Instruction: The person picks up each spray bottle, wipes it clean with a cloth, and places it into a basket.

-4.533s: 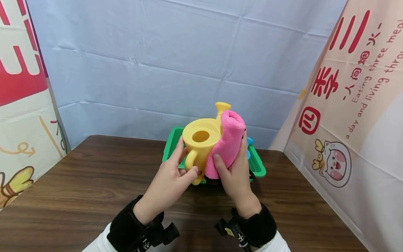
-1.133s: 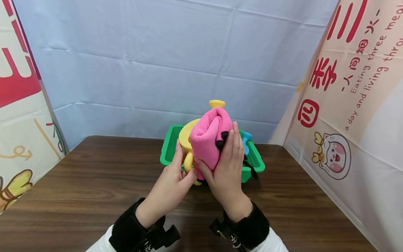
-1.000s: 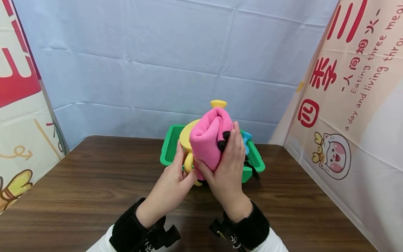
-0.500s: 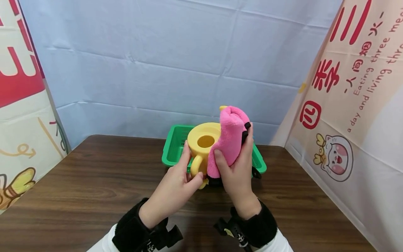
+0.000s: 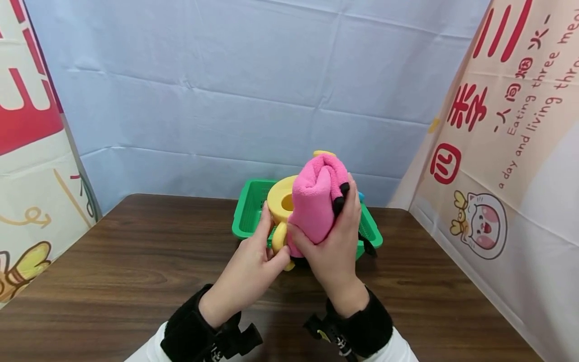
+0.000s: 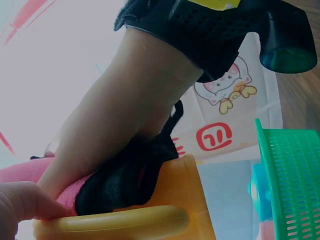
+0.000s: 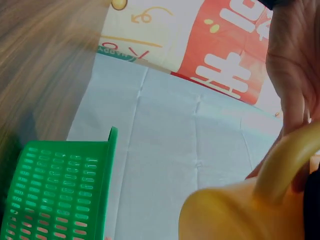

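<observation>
In the head view, a yellow toy watering can [image 5: 278,196] is held above the table, in front of a green basket. My left hand [image 5: 246,271] grips it at its handle side, thumb near the handle's lower end. A pink fleecy cloth [image 5: 312,211] with black trim lies against the can's right side and hides part of the opening and most of the spout. My right hand [image 5: 336,256] holds this cloth on the can, thumb in front and fingers along its right side. In the left wrist view the can's handle [image 6: 120,225] crosses below the cloth's black edging [image 6: 115,185].
The green slotted basket [image 5: 251,201] stands on the brown wooden table [image 5: 135,276] behind the hands. A blue object [image 5: 361,196] shows at its right side, and a black strap [image 5: 368,246] hangs over its front right. A pale blue sheet [image 5: 226,100] hangs behind the table.
The cloth has moved back and forth across the can: over its front a second ago, to the right half a second ago, now left again. The left hand keeps its grip.
</observation>
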Demonstrator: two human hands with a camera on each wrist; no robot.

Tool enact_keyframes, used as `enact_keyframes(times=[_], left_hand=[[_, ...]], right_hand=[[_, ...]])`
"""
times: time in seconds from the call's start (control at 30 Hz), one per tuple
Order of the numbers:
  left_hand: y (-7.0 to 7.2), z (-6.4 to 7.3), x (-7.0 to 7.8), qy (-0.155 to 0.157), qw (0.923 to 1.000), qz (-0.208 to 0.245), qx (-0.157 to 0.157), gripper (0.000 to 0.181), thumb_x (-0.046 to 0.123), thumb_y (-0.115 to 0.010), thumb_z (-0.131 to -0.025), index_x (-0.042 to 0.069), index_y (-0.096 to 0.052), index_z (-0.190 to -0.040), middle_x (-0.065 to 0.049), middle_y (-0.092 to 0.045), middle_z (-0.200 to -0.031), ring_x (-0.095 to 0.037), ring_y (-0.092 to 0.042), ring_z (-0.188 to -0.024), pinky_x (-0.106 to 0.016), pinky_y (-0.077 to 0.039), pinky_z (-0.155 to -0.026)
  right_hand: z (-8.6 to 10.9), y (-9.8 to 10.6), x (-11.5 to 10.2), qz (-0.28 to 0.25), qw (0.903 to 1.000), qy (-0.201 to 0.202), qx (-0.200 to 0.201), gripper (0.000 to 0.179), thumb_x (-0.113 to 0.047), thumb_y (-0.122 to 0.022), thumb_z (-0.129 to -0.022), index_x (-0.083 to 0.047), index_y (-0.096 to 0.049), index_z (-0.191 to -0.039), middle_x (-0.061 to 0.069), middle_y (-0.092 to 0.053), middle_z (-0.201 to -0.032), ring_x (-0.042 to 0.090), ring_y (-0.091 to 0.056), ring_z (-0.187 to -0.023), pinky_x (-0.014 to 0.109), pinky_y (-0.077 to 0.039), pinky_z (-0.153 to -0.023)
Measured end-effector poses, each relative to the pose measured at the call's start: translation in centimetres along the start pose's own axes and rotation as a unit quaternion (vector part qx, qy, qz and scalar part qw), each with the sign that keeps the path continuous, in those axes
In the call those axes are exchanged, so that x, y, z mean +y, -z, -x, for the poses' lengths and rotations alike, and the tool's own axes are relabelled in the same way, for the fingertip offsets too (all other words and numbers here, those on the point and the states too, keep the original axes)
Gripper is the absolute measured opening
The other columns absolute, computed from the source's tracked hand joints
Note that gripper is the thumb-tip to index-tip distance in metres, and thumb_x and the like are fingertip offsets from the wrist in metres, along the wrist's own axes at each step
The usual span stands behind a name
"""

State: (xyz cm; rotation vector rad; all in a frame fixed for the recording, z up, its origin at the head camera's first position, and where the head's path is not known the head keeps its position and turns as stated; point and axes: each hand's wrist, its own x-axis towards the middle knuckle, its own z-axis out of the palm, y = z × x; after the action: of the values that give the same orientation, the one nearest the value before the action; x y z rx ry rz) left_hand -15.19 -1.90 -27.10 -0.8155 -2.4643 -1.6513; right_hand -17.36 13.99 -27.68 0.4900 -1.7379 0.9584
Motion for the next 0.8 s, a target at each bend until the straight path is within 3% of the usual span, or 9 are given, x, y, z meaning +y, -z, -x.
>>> enact_keyframes(times=[0.1, 0.17, 0.27, 0.4, 0.57, 0.67, 0.8], left_hand=[[0.2, 0.1, 0.2, -0.014, 0.9998, 0.011, -0.007, 0.082, 0.012, -0.055, -0.091, 0.031, 0.001, -0.148, -0.003, -0.055, -0.093, -0.015, -0.046, -0.058, -0.026, -0.044, -0.054], [0.3, 0.2, 0.4, -0.029, 0.9992, 0.023, -0.013, 0.082, 0.011, -0.056, -0.090, 0.032, -0.001, -0.148, -0.001, -0.055, -0.111, -0.014, -0.051, -0.061, -0.026, -0.047, -0.056], [0.7, 0.4, 0.7, -0.041, 0.9979, 0.044, -0.024, 0.083, 0.008, -0.057, -0.089, 0.032, -0.003, -0.148, 0.006, -0.043, -0.136, -0.013, -0.058, -0.067, -0.028, -0.050, -0.058], [1.1, 0.7, 1.0, -0.057, 0.9958, 0.064, -0.030, 0.083, 0.008, -0.059, -0.089, 0.029, -0.006, -0.149, 0.005, -0.034, -0.146, -0.013, -0.063, -0.071, -0.029, -0.052, -0.062], [1.2, 0.8, 1.1, -0.068, 0.9926, 0.097, -0.025, 0.081, 0.007, -0.058, -0.090, 0.028, -0.007, -0.149, 0.001, -0.031, -0.148, -0.015, -0.066, -0.078, -0.028, -0.054, -0.069], [1.2, 0.8, 1.1, -0.067, 0.9912, 0.113, -0.012, 0.080, 0.007, -0.057, -0.091, 0.029, -0.006, -0.149, 0.003, -0.032, -0.147, -0.016, -0.066, -0.079, -0.027, -0.054, -0.071], [1.2, 0.7, 1.0, -0.064, 0.9917, 0.111, 0.012, 0.079, 0.008, -0.056, -0.092, 0.030, -0.005, -0.149, 0.006, -0.033, -0.145, -0.018, -0.062, -0.072, -0.028, -0.053, -0.067]], right_hand=[[-0.3, 0.4, 0.5, -0.077, 0.9969, -0.012, -0.007, 0.094, -0.050, -0.066, -0.080, -0.009, -0.015, -0.147, 0.012, -0.041, -0.131, 0.023, -0.043, -0.116, 0.039, -0.041, -0.092], [-0.5, 0.7, 1.0, -0.141, 0.9898, -0.016, -0.007, 0.085, -0.044, -0.064, -0.084, -0.007, -0.018, -0.145, 0.011, -0.045, -0.127, 0.024, -0.047, -0.110, 0.035, -0.042, -0.091], [-0.9, 1.4, 1.8, -0.223, 0.9742, -0.027, -0.022, 0.062, -0.033, -0.055, -0.090, -0.004, -0.028, -0.138, 0.011, -0.049, -0.114, 0.024, -0.050, -0.099, 0.031, -0.042, -0.088], [-0.9, 2.0, 2.6, -0.272, 0.9595, -0.057, -0.047, 0.043, -0.030, -0.045, -0.094, -0.005, -0.036, -0.127, 0.009, -0.048, -0.102, 0.021, -0.049, -0.092, 0.029, -0.041, -0.087], [-1.0, 1.9, 2.2, -0.249, 0.9668, -0.029, -0.052, 0.049, -0.039, -0.046, -0.096, -0.001, -0.038, -0.125, 0.004, -0.049, -0.098, 0.017, -0.049, -0.090, 0.028, -0.041, -0.085], [-1.5, 1.4, 1.3, -0.224, 0.9725, 0.019, -0.061, 0.068, -0.045, -0.052, -0.092, 0.004, -0.030, -0.133, 0.006, -0.047, -0.116, 0.021, -0.048, -0.102, 0.032, -0.039, -0.091], [-1.4, 0.9, 0.5, -0.127, 0.9882, 0.065, -0.056, 0.093, -0.053, -0.058, -0.085, 0.001, -0.010, -0.144, 0.011, -0.024, -0.145, 0.029, -0.031, -0.127, 0.042, -0.029, -0.104]])
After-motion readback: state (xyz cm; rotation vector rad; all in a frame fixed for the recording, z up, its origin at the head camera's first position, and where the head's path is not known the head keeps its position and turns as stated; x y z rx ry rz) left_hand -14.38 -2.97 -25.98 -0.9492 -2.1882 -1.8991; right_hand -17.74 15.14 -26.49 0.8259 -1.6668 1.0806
